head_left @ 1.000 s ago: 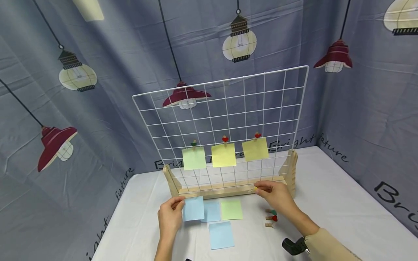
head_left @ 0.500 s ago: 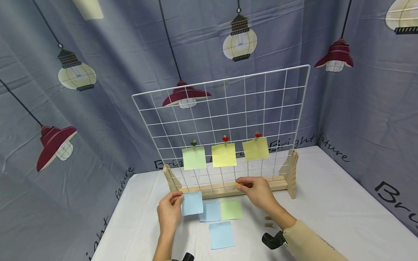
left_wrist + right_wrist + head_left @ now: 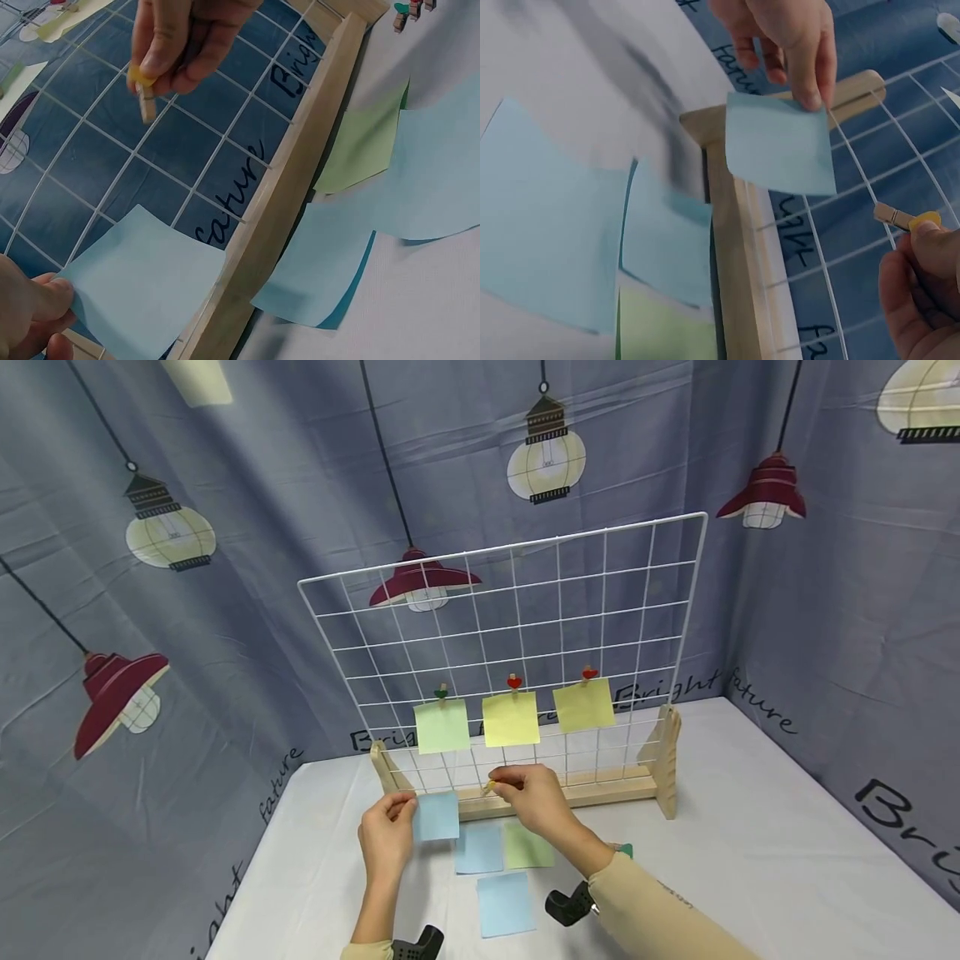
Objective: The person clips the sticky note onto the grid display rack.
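My left hand (image 3: 386, 831) pinches a blue sticky note (image 3: 437, 816) by its left edge, held up before the lower left of the white wire grid (image 3: 558, 602). In my right hand (image 3: 534, 795) a small wooden clothespin (image 3: 895, 217) with a yellow ornament is pinched between thumb and fingers, its tip pointing toward the note. The left wrist view shows this clothespin (image 3: 147, 105) above and apart from the note. Clipped in a row on the grid hang a green note (image 3: 442, 727) and two yellow notes, a yellow note (image 3: 512, 719) in the middle and another yellow note (image 3: 584, 705) at right.
The grid stands in a wooden base (image 3: 600, 791) on a white-covered table (image 3: 757, 827). Flat before it lie a green note (image 3: 529, 846), a blue note (image 3: 478, 849) and a nearer blue note (image 3: 506, 904). More clothespins (image 3: 414, 9) lie to the right, partly behind my right forearm.
My right hand has travelled left along the base with the clothespin, toward the blue note. My left hand has raised the note slightly and brought it closer to the grid.
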`<state>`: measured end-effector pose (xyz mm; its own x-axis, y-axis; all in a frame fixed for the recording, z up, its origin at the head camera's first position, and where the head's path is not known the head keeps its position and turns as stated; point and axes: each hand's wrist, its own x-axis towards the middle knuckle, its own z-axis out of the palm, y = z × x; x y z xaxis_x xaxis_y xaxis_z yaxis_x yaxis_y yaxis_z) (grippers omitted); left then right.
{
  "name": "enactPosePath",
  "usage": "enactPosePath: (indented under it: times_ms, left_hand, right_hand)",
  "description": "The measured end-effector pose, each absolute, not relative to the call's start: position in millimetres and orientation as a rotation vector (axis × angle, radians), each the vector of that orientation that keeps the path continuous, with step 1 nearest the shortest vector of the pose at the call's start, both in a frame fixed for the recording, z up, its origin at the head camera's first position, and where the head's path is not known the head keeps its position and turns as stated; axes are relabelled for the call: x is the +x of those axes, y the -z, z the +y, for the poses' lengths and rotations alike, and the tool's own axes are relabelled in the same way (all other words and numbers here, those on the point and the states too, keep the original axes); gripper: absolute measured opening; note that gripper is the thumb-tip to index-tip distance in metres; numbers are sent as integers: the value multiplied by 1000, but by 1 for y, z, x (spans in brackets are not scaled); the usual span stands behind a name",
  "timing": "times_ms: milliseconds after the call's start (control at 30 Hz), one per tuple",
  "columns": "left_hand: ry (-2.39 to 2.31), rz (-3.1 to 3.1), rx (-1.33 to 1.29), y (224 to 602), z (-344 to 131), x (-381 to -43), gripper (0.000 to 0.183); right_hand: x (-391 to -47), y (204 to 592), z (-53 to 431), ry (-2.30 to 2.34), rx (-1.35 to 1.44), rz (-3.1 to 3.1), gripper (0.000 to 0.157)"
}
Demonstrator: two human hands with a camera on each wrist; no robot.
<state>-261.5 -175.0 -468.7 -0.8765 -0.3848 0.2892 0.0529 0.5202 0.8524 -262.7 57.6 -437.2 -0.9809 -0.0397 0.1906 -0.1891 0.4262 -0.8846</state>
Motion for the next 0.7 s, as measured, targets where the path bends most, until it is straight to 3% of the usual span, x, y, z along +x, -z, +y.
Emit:
enactPosePath:
  times_ms: [700]
  left_hand:
    - [1382, -2278, 280, 470, -173, -281, 9]
  right_hand:
    - [-288, 437, -2, -1497, 342, -2349, 11]
